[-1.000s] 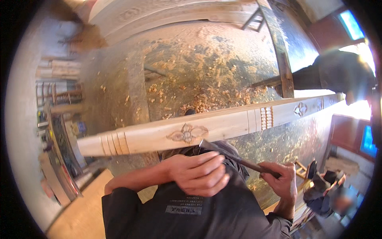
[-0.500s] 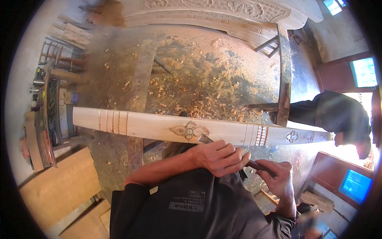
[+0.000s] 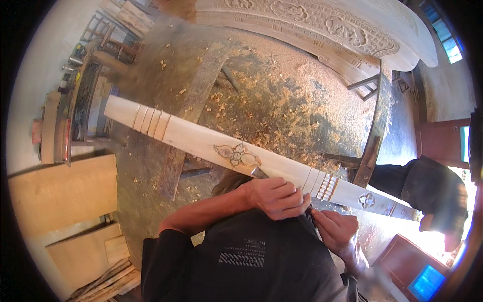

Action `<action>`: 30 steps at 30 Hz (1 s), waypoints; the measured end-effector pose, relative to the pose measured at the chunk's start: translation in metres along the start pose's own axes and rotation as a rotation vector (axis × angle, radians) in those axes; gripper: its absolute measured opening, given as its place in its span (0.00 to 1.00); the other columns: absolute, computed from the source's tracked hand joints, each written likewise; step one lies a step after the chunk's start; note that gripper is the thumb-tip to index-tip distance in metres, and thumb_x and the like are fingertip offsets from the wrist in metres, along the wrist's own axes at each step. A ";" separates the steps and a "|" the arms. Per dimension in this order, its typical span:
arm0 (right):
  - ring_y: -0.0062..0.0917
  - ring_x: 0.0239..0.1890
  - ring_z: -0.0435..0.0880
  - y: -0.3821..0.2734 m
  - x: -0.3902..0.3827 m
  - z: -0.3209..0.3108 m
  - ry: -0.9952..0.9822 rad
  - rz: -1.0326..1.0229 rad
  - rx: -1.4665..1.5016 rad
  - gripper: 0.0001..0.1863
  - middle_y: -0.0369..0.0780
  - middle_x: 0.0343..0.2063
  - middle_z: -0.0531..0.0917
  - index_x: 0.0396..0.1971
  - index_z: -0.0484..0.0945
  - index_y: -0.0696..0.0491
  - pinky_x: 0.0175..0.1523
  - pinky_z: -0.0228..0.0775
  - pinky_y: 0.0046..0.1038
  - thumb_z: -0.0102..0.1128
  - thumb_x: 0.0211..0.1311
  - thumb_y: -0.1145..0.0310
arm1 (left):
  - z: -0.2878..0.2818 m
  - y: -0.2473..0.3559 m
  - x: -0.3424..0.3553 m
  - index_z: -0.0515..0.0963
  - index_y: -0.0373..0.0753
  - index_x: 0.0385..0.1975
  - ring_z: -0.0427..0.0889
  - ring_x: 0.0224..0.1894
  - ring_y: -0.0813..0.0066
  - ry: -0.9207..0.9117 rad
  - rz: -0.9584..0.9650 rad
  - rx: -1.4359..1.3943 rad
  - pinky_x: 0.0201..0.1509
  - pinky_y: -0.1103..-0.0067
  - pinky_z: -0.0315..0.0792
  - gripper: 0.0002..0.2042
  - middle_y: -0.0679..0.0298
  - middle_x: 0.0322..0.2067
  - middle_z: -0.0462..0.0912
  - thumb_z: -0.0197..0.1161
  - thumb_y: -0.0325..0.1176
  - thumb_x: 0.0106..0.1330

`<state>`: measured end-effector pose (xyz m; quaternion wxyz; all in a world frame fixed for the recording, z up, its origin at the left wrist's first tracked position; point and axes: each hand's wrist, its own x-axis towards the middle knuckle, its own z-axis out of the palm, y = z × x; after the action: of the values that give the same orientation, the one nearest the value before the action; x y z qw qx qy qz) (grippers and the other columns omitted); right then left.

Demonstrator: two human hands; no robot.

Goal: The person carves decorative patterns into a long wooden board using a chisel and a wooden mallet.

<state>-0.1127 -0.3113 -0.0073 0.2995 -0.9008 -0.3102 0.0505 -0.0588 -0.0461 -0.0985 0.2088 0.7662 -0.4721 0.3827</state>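
A long, pale wooden beam (image 3: 191, 137) slants across the view in front of me. It bears a carved flower motif (image 3: 235, 155), grooved bands and a row of small beads. My left hand (image 3: 278, 199) is wrapped round a chisel (image 3: 258, 172) close to its blade, whose tip meets the wood at the flower's lower right petal. Curled fingers of my right hand (image 3: 336, 229) close on the chisel's rear end. The handle is mostly hidden between the hands and against the dark shirt.
Wood shavings (image 3: 282, 108) litter the floor beyond the beam. A large carved panel (image 3: 322, 25) rests at the back, by a wooden trestle (image 3: 378, 118). Another person (image 3: 435, 194) in dark clothes bends at the beam's right end. Boards (image 3: 65, 194) lean at the left.
The whole view has turned, so the beam now slopes down to the right. My right hand has come nearer my left, hiding the handle, and the blade sits lower on the flower's right petal.
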 end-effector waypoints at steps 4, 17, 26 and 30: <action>0.33 0.26 0.89 0.009 0.008 -0.007 -0.134 -0.075 -0.044 0.21 0.40 0.33 0.90 0.52 0.91 0.53 0.27 0.76 0.32 0.79 0.56 0.77 | 0.003 0.008 -0.001 0.85 0.43 0.40 0.73 0.27 0.85 -0.009 -0.116 0.032 0.27 0.84 0.61 0.12 0.74 0.29 0.72 0.72 0.36 0.58; 0.31 0.25 0.88 -0.001 0.021 -0.012 -0.199 -0.048 -0.046 0.21 0.38 0.31 0.89 0.53 0.91 0.52 0.26 0.73 0.32 0.80 0.57 0.75 | 0.001 0.003 -0.002 0.84 0.42 0.36 0.71 0.23 0.87 0.074 -0.138 0.063 0.25 0.85 0.57 0.13 0.78 0.25 0.69 0.82 0.39 0.61; 0.31 0.25 0.87 -0.014 0.015 -0.009 -0.185 0.019 -0.046 0.25 0.37 0.31 0.88 0.57 0.89 0.48 0.26 0.73 0.33 0.79 0.57 0.75 | 0.000 -0.002 -0.003 0.84 0.42 0.35 0.70 0.23 0.87 0.137 -0.112 0.034 0.26 0.85 0.55 0.13 0.77 0.24 0.69 0.81 0.41 0.64; 0.30 0.23 0.85 -0.015 0.012 -0.007 -0.167 0.006 -0.040 0.30 0.36 0.30 0.85 0.64 0.86 0.44 0.24 0.72 0.32 0.77 0.58 0.74 | -0.009 -0.006 -0.005 0.85 0.41 0.38 0.70 0.24 0.86 0.101 -0.065 -0.010 0.26 0.85 0.55 0.11 0.76 0.25 0.71 0.76 0.38 0.62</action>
<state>-0.1087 -0.2983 0.0081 0.2546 -0.9002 -0.3322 0.1201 -0.0580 -0.0340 -0.0969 0.2486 0.7598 -0.4378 0.4113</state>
